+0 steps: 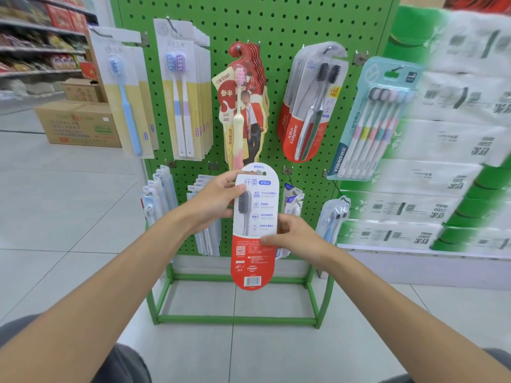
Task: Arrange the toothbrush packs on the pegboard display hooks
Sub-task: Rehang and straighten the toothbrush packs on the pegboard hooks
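Note:
I hold a white-and-red toothbrush pack [255,228] upright in front of the green pegboard [249,29], its printed back facing me. My left hand [218,200] grips its upper left edge, thumb on the front. My right hand [293,236] pinches its right edge near the red band. The pack's hang hole sits just below the red cartoon packs [243,106]. Matching Colgate packs [309,106] hang on a hook at upper right. A bare hook [289,172] juts from the lower row just right of the held pack.
More packs hang along the board: blue brush packs [124,92], twin packs [185,89], a multi-brush pack [373,120], and lower-row packs [157,194]. Tissue bundles [442,134] are stacked to the right. Cardboard boxes [80,120] stand on the floor at left.

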Demonstrator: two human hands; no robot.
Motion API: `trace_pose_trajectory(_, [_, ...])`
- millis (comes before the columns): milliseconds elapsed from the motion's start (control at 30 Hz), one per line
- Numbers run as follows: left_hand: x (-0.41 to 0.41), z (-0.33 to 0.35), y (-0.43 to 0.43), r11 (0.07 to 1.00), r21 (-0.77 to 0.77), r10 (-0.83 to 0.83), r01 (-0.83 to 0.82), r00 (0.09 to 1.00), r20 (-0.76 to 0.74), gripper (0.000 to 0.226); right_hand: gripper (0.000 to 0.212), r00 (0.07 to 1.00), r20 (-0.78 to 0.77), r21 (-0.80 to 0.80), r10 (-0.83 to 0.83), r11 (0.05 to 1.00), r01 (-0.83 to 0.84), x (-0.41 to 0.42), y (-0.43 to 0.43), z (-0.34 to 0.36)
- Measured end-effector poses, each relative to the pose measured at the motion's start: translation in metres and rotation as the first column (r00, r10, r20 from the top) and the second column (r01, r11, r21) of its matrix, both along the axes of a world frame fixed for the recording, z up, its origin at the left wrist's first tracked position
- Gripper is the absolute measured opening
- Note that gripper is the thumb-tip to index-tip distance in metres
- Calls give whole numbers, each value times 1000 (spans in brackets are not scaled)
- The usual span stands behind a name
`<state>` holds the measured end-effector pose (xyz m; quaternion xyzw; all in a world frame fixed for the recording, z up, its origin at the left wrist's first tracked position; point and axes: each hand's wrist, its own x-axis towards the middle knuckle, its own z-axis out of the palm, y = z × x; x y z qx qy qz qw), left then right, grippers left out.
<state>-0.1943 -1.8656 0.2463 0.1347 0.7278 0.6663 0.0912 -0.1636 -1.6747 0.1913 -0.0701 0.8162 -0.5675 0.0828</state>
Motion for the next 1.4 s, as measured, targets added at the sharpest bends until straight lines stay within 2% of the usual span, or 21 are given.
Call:
trace_pose_trajectory(200, [2, -8, 6, 995, -43, -85, 87, 995, 56, 33, 32, 997, -28, -184, -70, 981, 64, -12, 6, 25])
trace_pose_trajectory(300, [2, -10, 5, 991, -66, -111, 115, 992, 66, 32, 23, 994, -50, -257, -101, 963, 85, -15, 10, 38])
trace_pose_trajectory(433, [1, -10, 3, 992, -32, -120, 122, 990, 69, 32, 8, 990, -75, -272, -117, 958, 93, -19, 10, 44])
trace_pose_trajectory(533, [0, -9, 0, 995, 16, -100, 99, 992, 73, 32, 13, 984, -105, -266, -143, 957, 111, -22, 3, 43])
trace_pose_trajectory(667, [-2, -9, -2, 992, 122, -31, 21, 996, 81, 30, 18, 974, -171, -201, -152, 973, 117, -23, -8, 37])
trace_pose_trajectory(833, [-5, -3, -8, 953, 280, 100, -116, 993, 69, 27, 30, 982, -168, -114, -92, 991, 73, -18, -19, 27])
trace_pose_trajectory(1000, [-7, 4, -13, 905, 365, 212, -219, 975, 61, 26, 66, 947, -315, 6, -64, 998, 70, -10, -27, 13])
trace_pose_trajectory(1133, [-7, 6, -12, 876, 407, 237, -258, 966, 102, 26, 92, 927, -374, 269, 13, 958, 95, -6, -27, 1])
trace_pose_trajectory(1200, [-6, 6, -8, 872, 413, 239, -264, 965, 111, 24, 105, 926, -374, 318, 57, 945, 70, -3, -27, -2])
trace_pose_trajectory(1300, [-1, 6, -1, 893, 382, 221, -237, 971, 87, 22, 102, 932, -339, 342, 131, 940, -8, 3, -23, -3])
trace_pose_trajectory(1400, [1, 3, 4, 928, 338, 156, -158, 987, 34, 36, 79, 957, -231, 228, 174, 966, -121, 16, -15, 6])
